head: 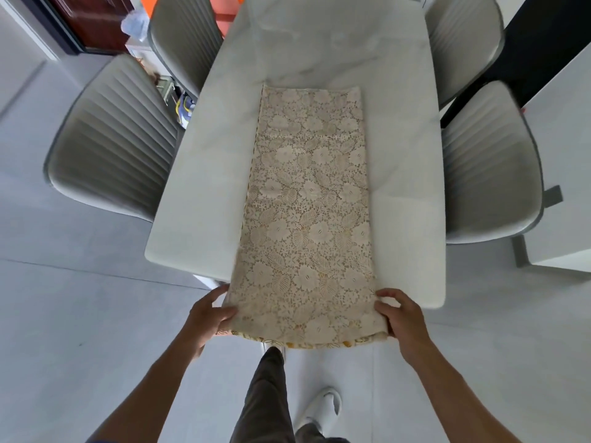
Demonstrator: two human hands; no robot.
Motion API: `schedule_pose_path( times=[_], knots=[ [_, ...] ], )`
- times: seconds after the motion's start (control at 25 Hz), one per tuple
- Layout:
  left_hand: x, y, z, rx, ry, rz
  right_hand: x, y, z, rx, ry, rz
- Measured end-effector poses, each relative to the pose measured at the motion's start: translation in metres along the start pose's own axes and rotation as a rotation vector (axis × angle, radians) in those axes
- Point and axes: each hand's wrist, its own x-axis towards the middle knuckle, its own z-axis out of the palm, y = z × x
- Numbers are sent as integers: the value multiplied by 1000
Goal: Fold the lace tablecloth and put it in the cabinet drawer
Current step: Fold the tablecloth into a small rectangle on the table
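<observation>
The cream lace tablecloth [310, 203] lies folded into a long narrow strip down the middle of the white marble table [204, 187]. Its near end hangs past the table's front edge. My left hand [209, 311] pinches the near left corner, thumb on top. My right hand [399, 314] grips the near right corner the same way. A yellow underlayer shows along the near hem. No cabinet or drawer is in view.
Two grey padded chairs [112, 148] stand along the table's left side and two more grey chairs [489, 161] along the right. A white cabinet-like block [563, 187] sits at the far right. My legs and a white slipper [323, 407] are below on the pale floor.
</observation>
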Motion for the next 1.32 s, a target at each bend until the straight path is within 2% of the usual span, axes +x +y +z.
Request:
schedule_pose_path(
  times=[0.12,0.24,0.28,0.36,0.48,0.52,0.64,0.72,0.8,0.88,0.92,1.08,1.2,1.32],
  knots=[
    [1,28,-5,-99,39,73,7,-17,-10,235,-153,78],
    [17,71,-12,-357,-122,10,24,-47,-10,256,-233,58],
    [25,88,-14,-389,-170,-1,33,-59,-6,196,-214,44],
    [45,122,-13,-228,-194,50,54,-80,5,102,-102,27],
    [87,154,-8,191,-38,199,88,-103,26,-26,74,-33],
    [99,155,-7,243,9,248,95,-108,32,-53,111,-59],
    [130,166,-2,49,-12,355,121,-121,46,-50,214,-136],
    [152,171,5,-4,-33,313,141,-130,49,-70,265,-168],
    [167,171,6,36,-90,156,156,-136,53,-119,236,-159],
    [174,157,2,202,-231,16,166,-132,58,-198,206,-137],
    [176,143,-1,286,-241,0,169,-128,60,-250,207,-136],
    [169,123,8,335,-6,113,177,-130,64,-462,236,-218],
    [167,125,23,332,121,215,182,-137,66,-525,286,-301],
    [174,136,34,316,199,140,188,-146,63,-538,257,-261]
  ],
)
